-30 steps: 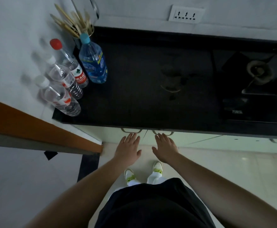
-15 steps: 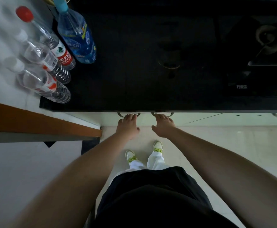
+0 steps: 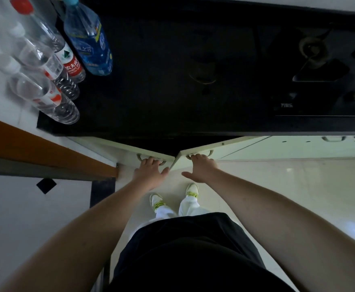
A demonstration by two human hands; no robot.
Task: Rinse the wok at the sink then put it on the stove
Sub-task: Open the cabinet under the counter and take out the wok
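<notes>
Red label on red-capped bottle (image 3: 72, 67), eleven o'clock: "农夫山". Blue bottle (image 3: 88, 39) beside it: white characters, too blurred. Stove (image 3: 319, 81), two o'clock: small white logo, unreadable.

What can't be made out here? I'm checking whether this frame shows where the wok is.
Head view only:
- Cupboard inside: dark gap between the left door and right door; no wok visible.
- Fingertips of the left hand and right hand: curled behind the door handles.
- Stove burner: dim, partly cut by the right edge.
- Sink: out of frame.
</notes>
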